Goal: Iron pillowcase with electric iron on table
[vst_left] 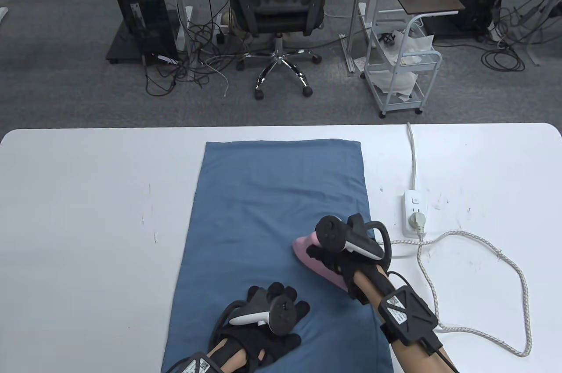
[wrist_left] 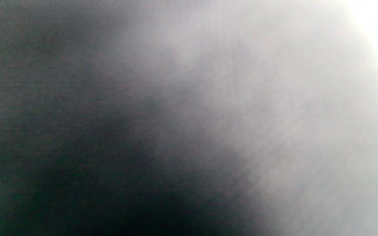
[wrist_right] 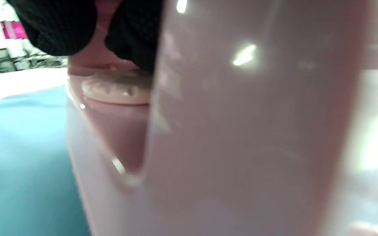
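Table view shows the right hand [vst_left: 340, 254] wrapped round the pink iron [vst_left: 307, 254], sole down on the blue pillowcase [vst_left: 263, 197] near its right edge. Just beside and nearer the person, the left hand [vst_left: 268, 324] lies flat, fingers spread, probably pinning the cloth so it won't creep.

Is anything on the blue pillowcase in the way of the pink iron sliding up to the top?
Nothing visible. The iron, held by the right hand, has bare pillowcase ahead. The left hand rests on the cloth nearer the person.
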Tool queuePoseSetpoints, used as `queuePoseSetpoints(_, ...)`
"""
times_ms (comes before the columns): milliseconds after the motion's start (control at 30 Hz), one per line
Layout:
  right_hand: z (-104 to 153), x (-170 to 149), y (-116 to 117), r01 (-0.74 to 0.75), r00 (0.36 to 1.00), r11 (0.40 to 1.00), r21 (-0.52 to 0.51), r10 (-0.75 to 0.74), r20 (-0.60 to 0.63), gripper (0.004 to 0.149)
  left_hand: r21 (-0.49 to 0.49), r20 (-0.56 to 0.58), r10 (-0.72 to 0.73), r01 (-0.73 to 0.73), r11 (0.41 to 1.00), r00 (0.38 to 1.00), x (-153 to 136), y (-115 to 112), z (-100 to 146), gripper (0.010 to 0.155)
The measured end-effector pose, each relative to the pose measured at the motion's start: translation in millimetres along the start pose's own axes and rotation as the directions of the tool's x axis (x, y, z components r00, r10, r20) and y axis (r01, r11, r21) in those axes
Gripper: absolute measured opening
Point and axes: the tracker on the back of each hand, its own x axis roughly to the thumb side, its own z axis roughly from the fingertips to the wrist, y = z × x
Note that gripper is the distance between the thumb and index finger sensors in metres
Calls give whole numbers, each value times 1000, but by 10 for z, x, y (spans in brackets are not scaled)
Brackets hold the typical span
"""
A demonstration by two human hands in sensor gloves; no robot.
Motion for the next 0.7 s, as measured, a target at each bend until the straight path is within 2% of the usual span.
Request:
queuePoseSetpoints(167,-15,198,71,-89,995,996,3,89,52,65,0,0,-1,1,1000,1000,0,1,0,73)
queuePoseSetpoints(367,-549,-44,26,-95,986,995,7,95,-137,66,0,0,-1,1,1000,1000,2,2,1,73)
queuePoseSetpoints(500,-794,-210,-5,-64,969,998,3,63,-237,66,-1,-1,-1,1,1000,1000,3,2,2,73)
queuePoseSetpoints(633,-836,-242,-28,-44,968,999,1,42,-248,65,-1,-1,-1,1,1000,1000,3,2,2,73)
queuePoseSetpoints(700,-765,-191,-50,-42,979,999,-7,40,-200,65,-1,-1,-1,1,1000,1000,3,2,2,73)
